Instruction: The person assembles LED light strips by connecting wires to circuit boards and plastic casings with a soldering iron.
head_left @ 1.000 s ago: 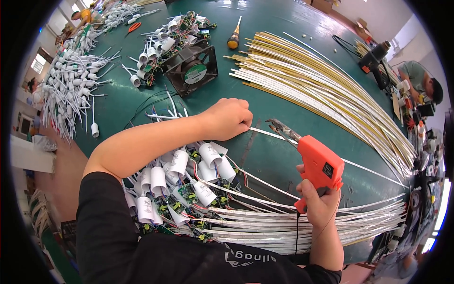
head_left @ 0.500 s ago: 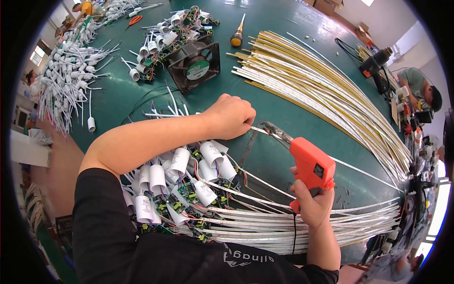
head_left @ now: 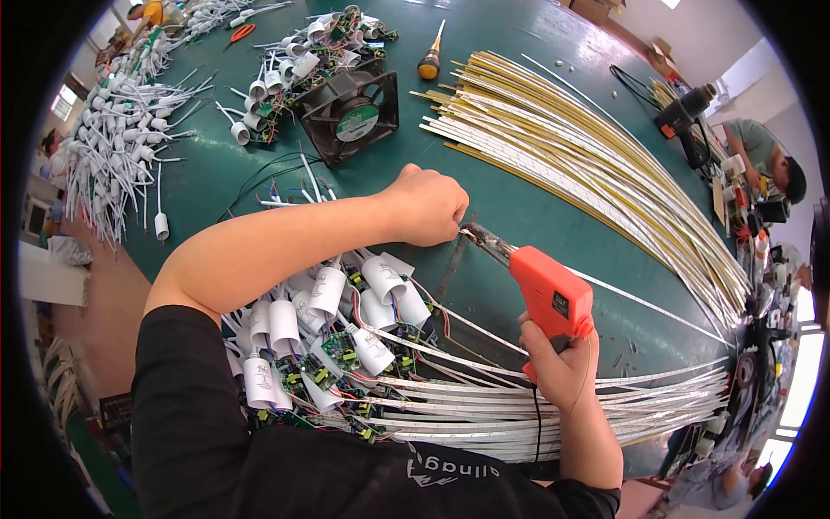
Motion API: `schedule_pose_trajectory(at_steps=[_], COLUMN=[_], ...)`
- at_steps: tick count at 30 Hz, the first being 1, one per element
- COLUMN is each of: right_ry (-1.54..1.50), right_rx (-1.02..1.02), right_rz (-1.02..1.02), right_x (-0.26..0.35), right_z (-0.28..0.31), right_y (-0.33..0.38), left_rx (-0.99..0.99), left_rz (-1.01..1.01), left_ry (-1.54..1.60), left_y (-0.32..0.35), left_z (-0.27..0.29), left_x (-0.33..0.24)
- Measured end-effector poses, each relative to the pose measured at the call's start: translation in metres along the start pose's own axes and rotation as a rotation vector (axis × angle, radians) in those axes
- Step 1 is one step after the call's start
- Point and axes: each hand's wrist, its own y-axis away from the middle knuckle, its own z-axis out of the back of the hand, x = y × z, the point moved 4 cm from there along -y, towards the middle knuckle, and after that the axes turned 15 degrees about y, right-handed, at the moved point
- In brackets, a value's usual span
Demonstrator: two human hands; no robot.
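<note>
The left hand (head_left: 428, 206), nearside-right of the fan (head_left: 352, 119), curls closed, apparently pinching the end of a thin strip (head_left: 650, 304) — fingertips partly hidden. The right hand (head_left: 560, 368) wraps round an orange plastic gun (head_left: 549, 290), its dark, scorched metal tip at that end. Joint looks unfinished. Nearside of the fan, flat bendy strips (head_left: 493, 402) seem already wired to green boards (head_left: 340, 343) and smooth white cups (head_left: 284, 327); right of it, a white-and-yellow pile (head_left: 579, 160) looks unwired — likely undone.

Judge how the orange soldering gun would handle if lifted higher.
The soldering gun would probably feel rear-heavy, its body being bulkier than its slim nose. It seems stiff, its casing looking solid. The black cord below might drag.
</note>
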Motion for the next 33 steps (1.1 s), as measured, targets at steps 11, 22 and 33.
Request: schedule_pose_trajectory(at_steps=[11, 22, 33], right_ry=[0.015, 0.109, -0.196], right_rx=[0.001, 0.054, -0.12], right_rz=[0.024, 0.037, 0.05], right_x=[0.004, 0.001, 0.0], right_z=[-0.001, 0.004, 0.023], right_y=[0.001, 0.001, 0.015], left_rx=[0.079, 0.08, 0.059], left_rz=[0.117, 0.109, 0.076], left_ry=[-0.01, 0.002, -0.003], left_y=[-0.002, -0.004, -0.004], left_z=[0.004, 0.004, 0.003], left_x=[-0.007, -0.006, -0.006])
